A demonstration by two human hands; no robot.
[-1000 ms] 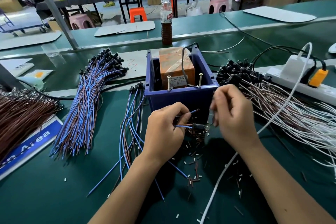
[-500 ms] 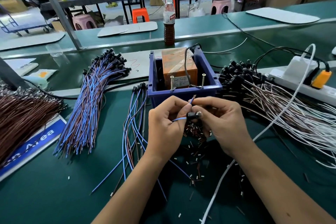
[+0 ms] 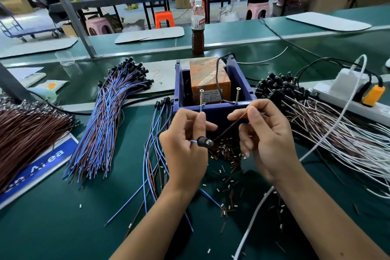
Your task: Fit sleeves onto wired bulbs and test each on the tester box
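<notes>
- Pinching the blue wire (image 3: 200, 110) against the left screw (image 3: 201, 96), the left hand (image 3: 185, 143) also holds the bulb (image 3: 204, 142).
- Right hand (image 3: 266, 135), at 3 o'clock of the bulb, pinches the brown wire (image 3: 230, 127) near the right screw (image 3: 238, 95).
- Tester box (image 3: 213, 99) sits at 12 o'clock.

Left hand (image 3: 185, 150) and right hand (image 3: 268, 139) pinch bulb (image 3: 204, 142) wires at tester box (image 3: 213, 99).

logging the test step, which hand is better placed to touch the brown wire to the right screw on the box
Right. The right hand already pinches the brown wire just below the right screw; the left hand holds the blue wire at the left screw.
</notes>
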